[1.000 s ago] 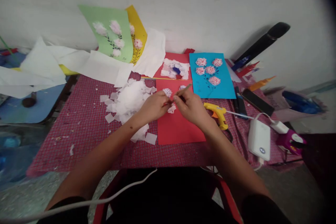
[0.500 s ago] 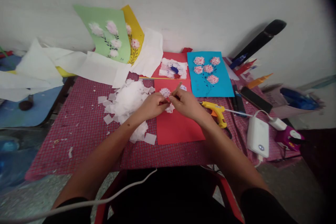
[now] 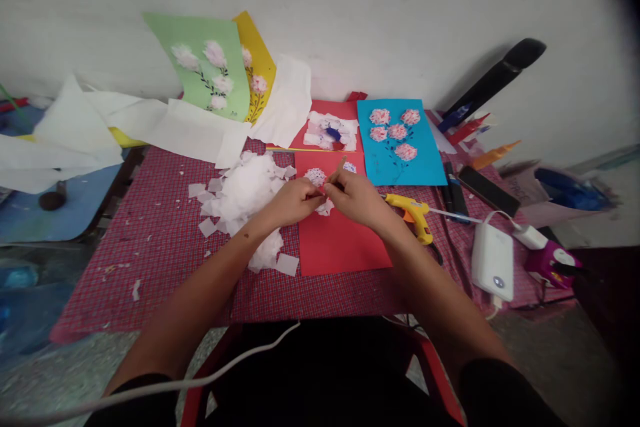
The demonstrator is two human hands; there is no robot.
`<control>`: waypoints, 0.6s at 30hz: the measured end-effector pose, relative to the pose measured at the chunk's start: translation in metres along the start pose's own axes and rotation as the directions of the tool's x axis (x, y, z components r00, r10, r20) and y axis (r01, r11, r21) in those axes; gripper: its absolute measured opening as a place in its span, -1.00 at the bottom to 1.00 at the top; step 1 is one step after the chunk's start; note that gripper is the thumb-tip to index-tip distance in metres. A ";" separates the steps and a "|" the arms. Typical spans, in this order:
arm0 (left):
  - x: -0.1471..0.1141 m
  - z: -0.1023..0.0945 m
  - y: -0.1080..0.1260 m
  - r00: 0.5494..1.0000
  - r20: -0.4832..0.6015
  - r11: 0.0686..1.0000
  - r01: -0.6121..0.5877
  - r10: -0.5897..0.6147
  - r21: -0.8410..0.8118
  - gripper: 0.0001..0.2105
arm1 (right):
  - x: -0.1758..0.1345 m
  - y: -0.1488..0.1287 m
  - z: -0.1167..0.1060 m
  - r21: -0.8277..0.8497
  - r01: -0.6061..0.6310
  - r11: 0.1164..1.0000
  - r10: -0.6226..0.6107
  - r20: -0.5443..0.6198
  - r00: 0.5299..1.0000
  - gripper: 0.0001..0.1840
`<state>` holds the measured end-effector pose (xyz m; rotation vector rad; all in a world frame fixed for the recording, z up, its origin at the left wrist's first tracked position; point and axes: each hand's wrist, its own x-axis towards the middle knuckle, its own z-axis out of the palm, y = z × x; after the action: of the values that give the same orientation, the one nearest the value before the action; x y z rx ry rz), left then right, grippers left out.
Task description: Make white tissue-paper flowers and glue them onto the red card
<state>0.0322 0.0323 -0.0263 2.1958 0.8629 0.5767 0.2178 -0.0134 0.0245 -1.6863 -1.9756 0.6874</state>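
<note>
Above the red card (image 3: pixel 345 247) my two hands meet, fingertips close together. My left hand (image 3: pixel 295 201) is closed in a pinch, and what it holds, if anything, is too small to make out. Facing it, my right hand (image 3: pixel 353 197) is also closed, its fingertips pressed together; a narrow tan shape, either a finger or a thin stick, points up from it. Around the fingers, white tissue flowers with coloured specks show on the card: one flower (image 3: pixel 315 177) at upper left, another (image 3: pixel 349 167) partly behind my right hand, and one (image 3: pixel 325 207) beneath the fingers.
A pile of white paper squares (image 3: pixel 245 190) lies left of the card. To the right are a yellow glue gun (image 3: pixel 410 208), a blue flower card (image 3: pixel 400 170), a phone (image 3: pixel 489 191) and a white power bank (image 3: pixel 493 260). Stained tissue (image 3: pixel 320 137) lies behind; a green flower card (image 3: pixel 200 33) leans on the wall.
Hardly anything differs. My hands stay together over the red card with only slight finger movement, and the whole view has shifted a little.
</note>
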 end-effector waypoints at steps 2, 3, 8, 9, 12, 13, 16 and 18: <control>0.000 0.000 0.000 1.000 -0.002 1.000 0.002 -0.002 -0.001 -0.70 | 0.000 0.001 0.001 0.001 0.005 1.000 -0.005 -0.009 1.000 -0.82; 0.001 0.000 0.000 1.000 -0.001 1.000 0.004 -0.004 0.002 -0.71 | 0.000 0.002 0.001 -0.001 0.005 1.000 -0.005 -0.012 1.000 -0.83; 0.000 0.001 -0.005 1.000 0.002 1.000 0.010 -0.010 0.020 -0.72 | -0.001 0.003 0.004 0.019 0.004 1.000 -0.004 -0.006 1.000 -0.84; 0.000 0.001 -0.005 1.000 0.002 1.000 0.011 -0.011 0.026 -0.73 | -0.002 0.002 0.004 0.017 0.005 1.000 -0.005 0.000 1.000 -0.84; -0.001 0.001 -0.006 1.000 0.007 0.999 0.014 -0.014 0.047 -0.73 | -0.003 0.002 0.004 -0.003 0.004 1.000 -0.004 0.009 1.000 -0.84; -0.002 0.001 -0.006 1.000 0.007 0.999 0.015 -0.015 0.050 -0.73 | -0.003 0.001 0.004 -0.006 0.004 1.000 -0.004 0.012 1.000 -0.84; -0.002 0.001 -0.006 1.000 0.001 0.998 0.022 -0.022 0.053 -0.74 | -0.003 0.001 0.004 -0.006 0.000 1.000 0.000 0.023 1.000 -0.84; -0.003 0.000 -0.005 1.000 0.008 0.998 0.030 -0.030 0.055 -0.74 | -0.004 0.001 0.004 -0.005 -0.007 1.000 0.007 0.033 0.999 -0.83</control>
<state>0.0285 0.0327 -0.0302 2.2293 0.9156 0.5347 0.2162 -0.0175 0.0206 -1.6954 -1.9963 0.7185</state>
